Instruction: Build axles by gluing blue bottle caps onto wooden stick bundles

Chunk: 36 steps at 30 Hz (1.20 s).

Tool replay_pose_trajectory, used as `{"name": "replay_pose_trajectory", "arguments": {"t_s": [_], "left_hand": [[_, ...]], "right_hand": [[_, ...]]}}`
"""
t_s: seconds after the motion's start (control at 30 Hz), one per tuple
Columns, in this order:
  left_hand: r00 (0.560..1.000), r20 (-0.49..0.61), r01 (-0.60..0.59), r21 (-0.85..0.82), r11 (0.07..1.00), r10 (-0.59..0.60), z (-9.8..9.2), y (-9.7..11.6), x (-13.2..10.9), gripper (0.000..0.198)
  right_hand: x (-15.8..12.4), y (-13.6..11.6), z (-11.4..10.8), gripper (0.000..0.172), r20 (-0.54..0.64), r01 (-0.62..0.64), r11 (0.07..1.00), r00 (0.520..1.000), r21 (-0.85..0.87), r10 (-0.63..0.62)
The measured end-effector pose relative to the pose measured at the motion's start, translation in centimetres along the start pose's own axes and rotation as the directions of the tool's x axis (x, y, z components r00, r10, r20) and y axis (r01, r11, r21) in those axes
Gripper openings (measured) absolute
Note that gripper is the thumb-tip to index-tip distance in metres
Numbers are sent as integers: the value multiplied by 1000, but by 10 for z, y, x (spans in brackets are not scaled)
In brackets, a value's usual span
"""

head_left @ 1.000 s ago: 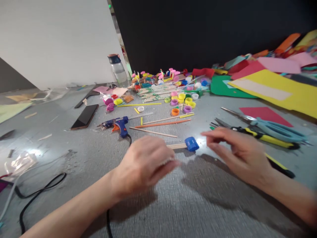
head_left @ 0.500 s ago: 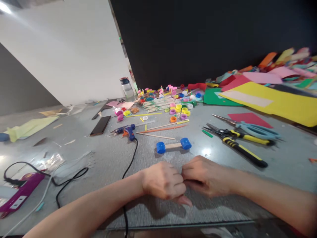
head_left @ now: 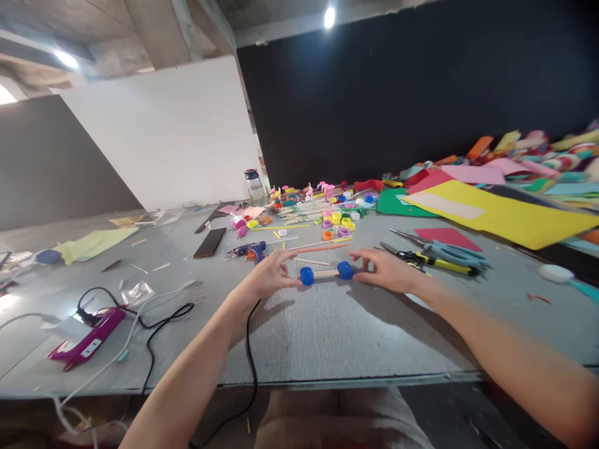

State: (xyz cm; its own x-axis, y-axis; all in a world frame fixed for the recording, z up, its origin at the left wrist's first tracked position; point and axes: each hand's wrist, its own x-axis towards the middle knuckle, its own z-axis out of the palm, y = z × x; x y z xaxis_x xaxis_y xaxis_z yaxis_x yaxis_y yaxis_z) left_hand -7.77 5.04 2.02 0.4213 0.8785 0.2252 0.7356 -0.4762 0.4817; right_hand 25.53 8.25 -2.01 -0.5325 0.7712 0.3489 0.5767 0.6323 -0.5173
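Note:
A small dumbbell-shaped piece made of wooden sticks (head_left: pixel 325 274) lies on the grey table, with blue bottle caps at its left end (head_left: pixel 306 275) and right end (head_left: pixel 345 270). At the left end is my left hand (head_left: pixel 269 274), thumb and fingers apart, the thumb tip close to the cap. From the other side my right hand (head_left: pixel 386 269) reaches to the right caps, its fingers spread around them. Whether either hand presses on the caps, I cannot tell. Behind my left hand sits a blue glue gun (head_left: pixel 248 249), partly covered.
Black-and-yellow pliers (head_left: pixel 414 257) and blue-handled scissors (head_left: pixel 456 252) lie beyond my right arm. Coloured caps (head_left: pixel 337 218), a phone (head_left: pixel 210 242) and foam sheets (head_left: pixel 505 212) are farther back. A purple power strip (head_left: pixel 88 343) and cables lie left.
My hands were together, closed, near the table's front edge. They have parted and moved forward to the two ends of the dumbbell-shaped piece. The view has tilted upward.

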Motion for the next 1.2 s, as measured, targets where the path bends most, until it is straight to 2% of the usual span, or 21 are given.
{"name": "replay_pose_trajectory", "arguments": {"t_s": [0.1,0.23,0.37,0.53,1.2], "left_hand": [[999,32,30,-74,997,-27,15,-11,0,59],[999,3,48,-127,991,-48,33,-9,0,45],[999,-19,29,-161,986,-32,40,-10,2,33],[998,-50,27,-197,980,-38,49,-18,5,33],[996,-81,22,-222,975,-41,52,-17,7,28]], "right_hand": [[3,5,4,55,58,-29,1000,998,-3,29],[5,4,7,43,89,-36,999,995,-7,36],[6,3,10,32,87,-30,999,996,-14,31],[8,10,15,25,94,-65,998,993,5,64],[9,10,18,24,92,-111,993,990,35,108]]}}
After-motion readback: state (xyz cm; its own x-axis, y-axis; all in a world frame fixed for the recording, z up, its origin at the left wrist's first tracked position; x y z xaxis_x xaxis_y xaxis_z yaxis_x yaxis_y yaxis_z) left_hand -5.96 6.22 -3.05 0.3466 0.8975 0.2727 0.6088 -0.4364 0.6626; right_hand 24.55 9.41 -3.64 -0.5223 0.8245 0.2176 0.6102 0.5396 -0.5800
